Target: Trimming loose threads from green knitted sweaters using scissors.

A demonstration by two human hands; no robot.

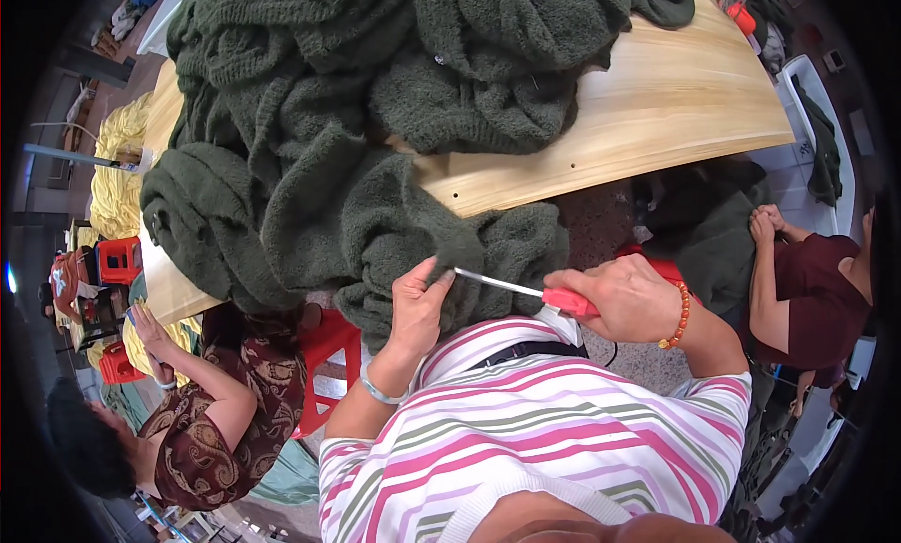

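My right hand [631,297] is closed round the red handle of a tool with a thin, straight metal shaft [502,284]; its exact kind is unclear. The shaft points left, and its tip meets the cloth beside my left fingers. My left hand [419,304] pinches the edge of a dark green, fuzzy knitted garment [375,205] between thumb and fingers. That garment hangs off the table edge toward my lap, in thick folds. More dark green knitwear [479,97] lies heaped beyond it.
The wood-topped table [694,92] has its near edge before me. At left, a person in a patterned top [202,430] sits near a red stool [328,369]. On the right, another person [812,299] handles dark green cloth, near a white bin [845,121]. Yellow knitwear [120,191] is piled far left.
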